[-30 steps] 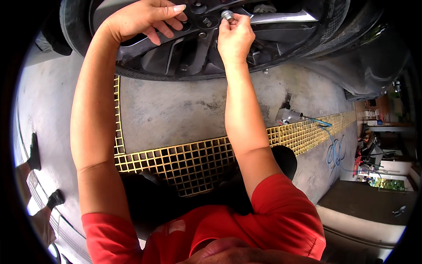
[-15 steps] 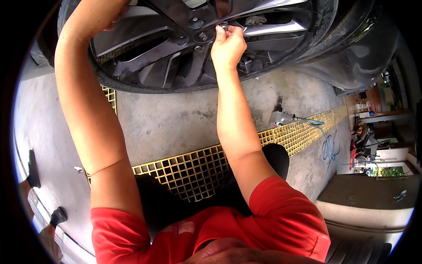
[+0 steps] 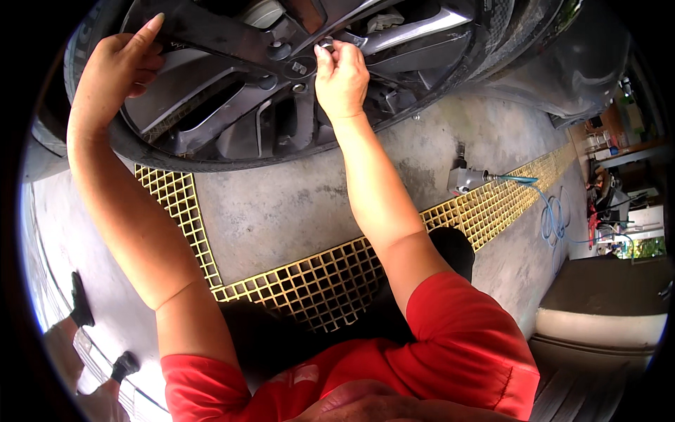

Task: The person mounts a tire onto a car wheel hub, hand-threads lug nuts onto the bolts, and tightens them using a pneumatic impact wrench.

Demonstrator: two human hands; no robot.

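A dark multi-spoke car wheel (image 3: 302, 116) with its tyre fills the upper part of the head view. Close to the hub cap (image 3: 299, 67), my right hand (image 3: 343, 79) pinches a small metal lug nut (image 3: 325, 43) between thumb and fingertips, at one of the bolt holes. The fingers partly cover the nut. My left hand (image 3: 125, 69) is over the wheel's left side, its thumb stretched out across a spoke and its other fingers loosely curled. Nothing shows in that hand. Whether it touches the wheel is hard to make out.
An impact wrench (image 3: 467, 179) lies on the concrete floor at right, joined to a blue air hose (image 3: 552, 218). Yellow floor grating (image 3: 302, 285) runs below my arms. Dark car bodywork (image 3: 527, 84) borders the wheel. Another person's feet (image 3: 125, 366) show at lower left.
My left hand has come down and left across the wheel, and its thumb and fingers now show. The right hand still pinches the nut near the hub. The whole view has shifted slightly.
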